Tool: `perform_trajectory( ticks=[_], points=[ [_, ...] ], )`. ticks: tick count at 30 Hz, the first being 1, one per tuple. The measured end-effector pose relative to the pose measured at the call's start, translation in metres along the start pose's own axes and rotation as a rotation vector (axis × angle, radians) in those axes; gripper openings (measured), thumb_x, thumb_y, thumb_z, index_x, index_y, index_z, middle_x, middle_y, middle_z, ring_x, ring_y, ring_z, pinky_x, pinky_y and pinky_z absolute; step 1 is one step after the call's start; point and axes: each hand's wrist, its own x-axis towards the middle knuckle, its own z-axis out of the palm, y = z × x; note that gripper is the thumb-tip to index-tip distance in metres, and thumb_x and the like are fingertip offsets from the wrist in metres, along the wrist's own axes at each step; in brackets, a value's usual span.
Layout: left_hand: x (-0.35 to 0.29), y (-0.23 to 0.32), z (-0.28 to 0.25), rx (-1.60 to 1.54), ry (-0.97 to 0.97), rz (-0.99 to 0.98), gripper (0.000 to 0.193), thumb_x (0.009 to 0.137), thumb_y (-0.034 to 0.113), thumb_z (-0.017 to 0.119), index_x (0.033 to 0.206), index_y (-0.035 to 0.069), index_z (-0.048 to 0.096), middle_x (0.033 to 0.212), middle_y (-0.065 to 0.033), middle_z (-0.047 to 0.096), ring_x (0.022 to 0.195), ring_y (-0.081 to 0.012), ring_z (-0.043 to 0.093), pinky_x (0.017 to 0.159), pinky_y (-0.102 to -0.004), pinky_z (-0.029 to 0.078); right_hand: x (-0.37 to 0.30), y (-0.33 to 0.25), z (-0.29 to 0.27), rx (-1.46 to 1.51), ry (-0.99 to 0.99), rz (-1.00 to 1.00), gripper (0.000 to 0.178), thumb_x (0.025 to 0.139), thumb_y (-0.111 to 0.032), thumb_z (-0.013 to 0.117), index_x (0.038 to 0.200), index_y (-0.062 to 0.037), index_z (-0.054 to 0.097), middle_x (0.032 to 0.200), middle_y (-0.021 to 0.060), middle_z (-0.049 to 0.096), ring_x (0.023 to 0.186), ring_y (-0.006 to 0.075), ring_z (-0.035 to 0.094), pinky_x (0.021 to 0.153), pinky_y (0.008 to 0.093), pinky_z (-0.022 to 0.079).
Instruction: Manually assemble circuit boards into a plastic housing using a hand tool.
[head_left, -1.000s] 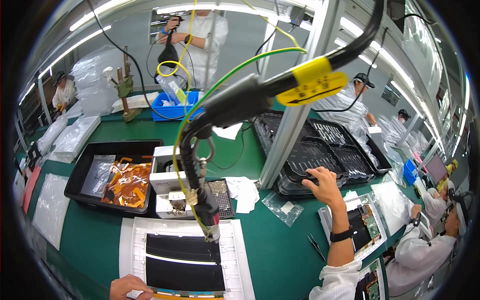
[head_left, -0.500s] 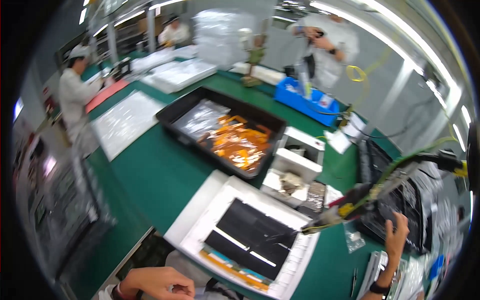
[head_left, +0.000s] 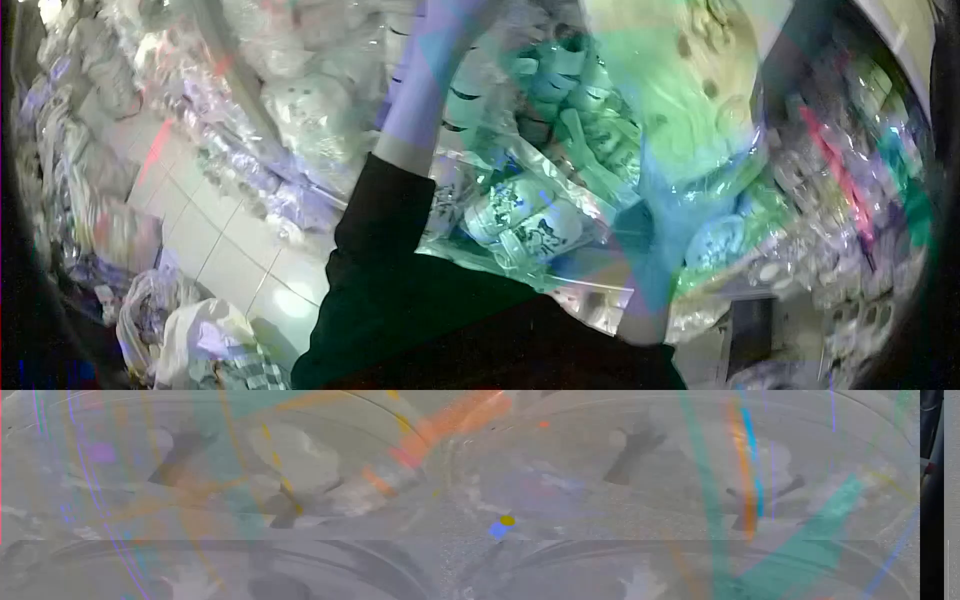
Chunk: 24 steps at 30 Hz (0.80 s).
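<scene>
The picture is badly broken up, with false colours and a grey smear over its lower third. My left arm [head_left: 415, 115], in a black sleeve pushed up the forearm, reaches toward the upper edge. My left hand [head_left: 455, 22] is smeared there, its fingers not readable. On the right, my right hand [head_left: 655, 230] is tinted blue-green and blends into what lies behind it. Just beyond it is a large pale yellow-green shape [head_left: 685, 95] of unclear kind. Whether either hand holds anything is hidden. Between the arms lie white patterned bundles [head_left: 525, 215], seemingly in clear wrapping.
Pale tiles [head_left: 230, 225] cover the floor at the left. Crumpled, shiny plastic-like heaps [head_left: 240, 160] run beside it. A checked cloth-like bundle [head_left: 225, 345] sits lower left. More glossy packages, blurred together, fill the right side.
The whole scene differs: the green table, black tray and white board from before no longer show. Both arms now reach upward in the picture, which is heavily distorted.
</scene>
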Motion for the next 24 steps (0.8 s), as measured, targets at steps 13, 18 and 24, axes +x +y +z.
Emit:
perform_trajectory(
  ticks=[13,18,24],
  points=[
    [0.244,-0.31,0.024,-1.961,0.763,-0.513,0.064,0.094,0.037,0.058,0.141,0.002,0.032,0.139,-0.0231,0.043,0.124,-0.036,0.048,0.108,-0.0496,0.037,-0.033,0.003,0.22,0.041,-0.478,0.532,0.019,0.092,-0.008,0.061,0.081,0.0072,0.065,0.068,0.0168,0.063,0.057,0.0299,0.06,0.051,0.0376,0.046],
    [0.23,-0.345,-0.01,-2.002,0.678,-0.22,0.033,0.094,0.028,0.059,0.115,0.002,0.059,0.119,-0.0163,0.059,0.107,-0.0333,0.057,0.1,-0.0468,0.047,-0.03,0.019,0.216,0.115,-0.434,0.568,0.016,0.091,-0.005,0.061,0.084,0.0089,0.063,0.07,0.0177,0.063,0.057,0.0295,0.06,0.052,0.0356,0.046],
    [0.23,-0.303,-0.017,-2.001,0.874,-0.459,0.045,0.083,0.021,0.069,0.117,0.0,0.051,0.117,-0.0171,0.048,0.104,-0.0325,0.054,0.097,-0.0498,0.049,-0.029,0.035,0.229,0.148,-0.471,0.626,0.002,0.082,0.007,0.062,0.084,0.0081,0.062,0.073,0.0174,0.064,0.061,0.0299,0.06,0.056,0.0352,0.048]
  ],
)
